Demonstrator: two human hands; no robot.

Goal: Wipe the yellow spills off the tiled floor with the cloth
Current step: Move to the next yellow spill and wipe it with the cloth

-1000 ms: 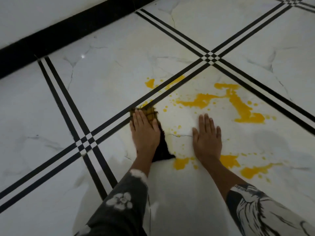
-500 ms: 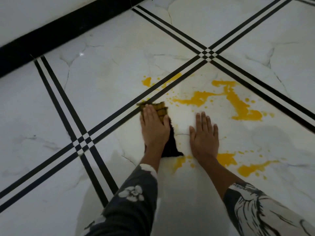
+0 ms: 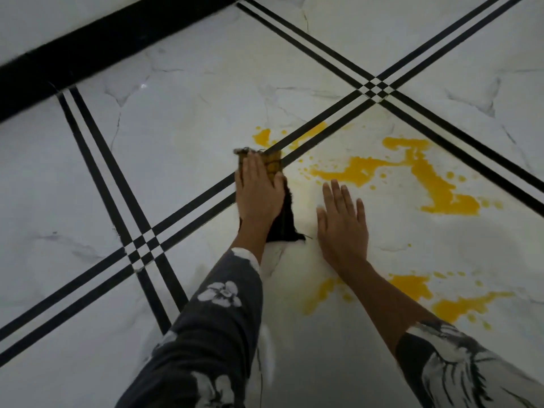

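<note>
A dark cloth (image 3: 287, 225), stained yellow at its far end, lies on the white tiled floor (image 3: 182, 136). My left hand (image 3: 257, 192) presses flat on it, fingers together, over the double black stripes. Just beyond the cloth sits a small yellow splash (image 3: 262, 136). My right hand (image 3: 343, 225) rests flat on the bare floor to the right, fingers spread, holding nothing. A large yellow spill (image 3: 435, 181) spreads to the far right of it. More yellow patches (image 3: 409, 287) and a pale smear (image 3: 321, 293) lie beside my right forearm.
Double black stripes (image 3: 135, 201) cross the marble tiles in a diagonal grid. A black skirting band (image 3: 103, 45) runs along the wall at the upper left. My patterned sleeves fill the bottom of the view.
My left hand has pushed the cloth forward, away from me, onto the black stripes toward the small splash. The right hand has stayed flat on the floor.
</note>
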